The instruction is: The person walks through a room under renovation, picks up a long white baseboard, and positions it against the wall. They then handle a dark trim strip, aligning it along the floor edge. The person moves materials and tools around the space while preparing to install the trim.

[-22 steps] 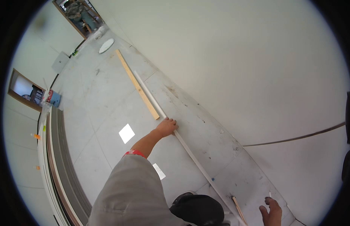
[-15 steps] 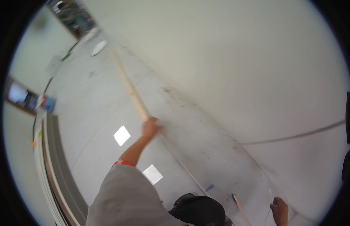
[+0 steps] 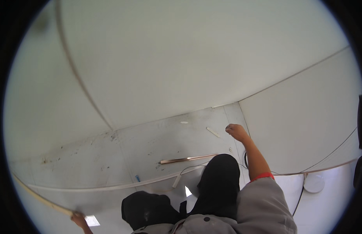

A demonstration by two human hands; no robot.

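At the lower left, my left hand (image 3: 79, 220) is closed around the end of a long pale wooden strip (image 3: 44, 200), which runs off toward the left rim. My right hand (image 3: 236, 132) reaches out near the wall corner, above the floor. Its fingers are pressed together, and something small and dark may sit at the fingertips, too small to name. Just left of that hand lies a short white piece of trim (image 3: 213, 132). A brown, shiny-edged strip (image 3: 187, 159) rests on the floor in front of my knees.
A long white strip (image 3: 99, 190) lies across the floor by my knees. A small blue object (image 3: 137, 178) is beside it. Thin cable (image 3: 188, 167) crosses near my leg. White walls (image 3: 181, 58) meet the floor ahead and right. A round white lid-like disc (image 3: 314, 183) is at right.
My view has swung right, toward the wall corner. The left hand, still on the wooden strip, now shows at the lower left; the right hand is stretched forward near the corner.
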